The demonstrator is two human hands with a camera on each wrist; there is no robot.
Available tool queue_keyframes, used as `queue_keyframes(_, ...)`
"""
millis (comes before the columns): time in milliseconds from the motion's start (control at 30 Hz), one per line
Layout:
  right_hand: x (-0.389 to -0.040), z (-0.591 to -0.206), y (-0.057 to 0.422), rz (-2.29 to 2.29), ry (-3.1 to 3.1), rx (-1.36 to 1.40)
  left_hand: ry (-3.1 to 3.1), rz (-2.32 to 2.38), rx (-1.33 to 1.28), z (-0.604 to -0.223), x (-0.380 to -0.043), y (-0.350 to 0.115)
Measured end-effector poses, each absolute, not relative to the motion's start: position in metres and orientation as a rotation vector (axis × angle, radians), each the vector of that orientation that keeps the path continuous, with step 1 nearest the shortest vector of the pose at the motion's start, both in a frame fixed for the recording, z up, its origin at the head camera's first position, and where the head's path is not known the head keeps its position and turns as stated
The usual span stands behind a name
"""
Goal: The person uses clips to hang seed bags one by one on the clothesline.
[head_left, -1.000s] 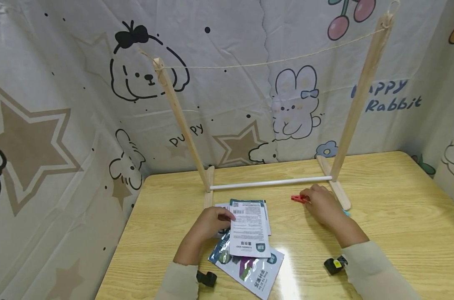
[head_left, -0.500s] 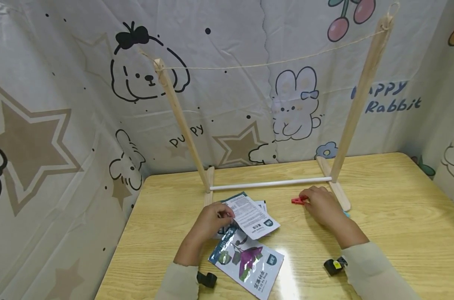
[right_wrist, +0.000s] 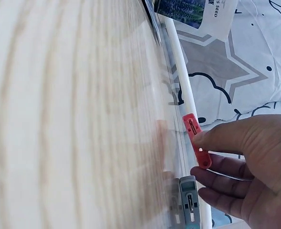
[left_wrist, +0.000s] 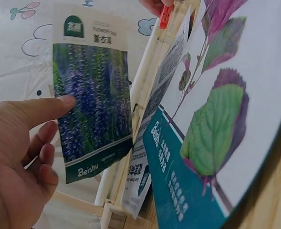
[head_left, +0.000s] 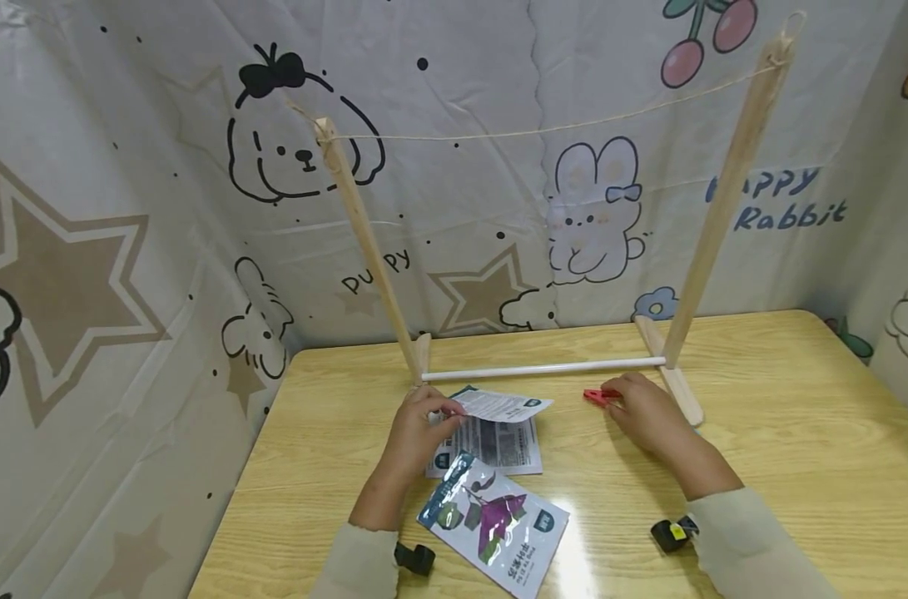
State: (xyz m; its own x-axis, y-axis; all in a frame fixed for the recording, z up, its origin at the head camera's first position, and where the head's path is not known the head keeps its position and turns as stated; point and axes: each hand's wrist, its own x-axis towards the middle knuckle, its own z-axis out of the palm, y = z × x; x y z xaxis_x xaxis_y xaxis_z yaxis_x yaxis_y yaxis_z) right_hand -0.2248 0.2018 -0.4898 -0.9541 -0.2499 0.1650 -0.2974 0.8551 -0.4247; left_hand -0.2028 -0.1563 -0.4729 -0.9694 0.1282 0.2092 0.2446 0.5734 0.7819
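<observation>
My left hand [head_left: 416,433] pinches the edge of a seed packet [head_left: 502,406] between thumb and fingers, tilted up over the table. Purple flower spikes show on its front [left_wrist: 92,100] in the left wrist view. Below it lies a packet [head_left: 524,457] with its printed back up. Nearer me is a shiny packet [head_left: 498,528] picturing purple and green leaves. Farther right, my right hand [head_left: 652,416] pinches a red clothespin [right_wrist: 192,126] at one end, low over the table. A grey clothespin [right_wrist: 189,202] is beside those fingers in the right wrist view.
Behind the hands stands a wooden frame with a left post [head_left: 367,241], a right post [head_left: 726,208] and a white rod [head_left: 543,369] low between them. A thin string [head_left: 528,133] sags between the post tops. Printed cloth [head_left: 468,200] surrounds the wooden table [head_left: 289,466].
My left hand has swung the flower packet up and back from the pile, uncovering the leaf packet and the packet beneath. My right hand stays nearly in place with the red clothespin.
</observation>
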Motion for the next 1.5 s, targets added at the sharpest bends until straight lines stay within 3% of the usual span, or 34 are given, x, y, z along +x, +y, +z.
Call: queue_keyframes(1500, -0.2226, -0.4824, 0.1976, 0.895, -2.741, 0.458, -2.225, -1.736, 0.017, -0.4637, -0.2059, -0.1607)
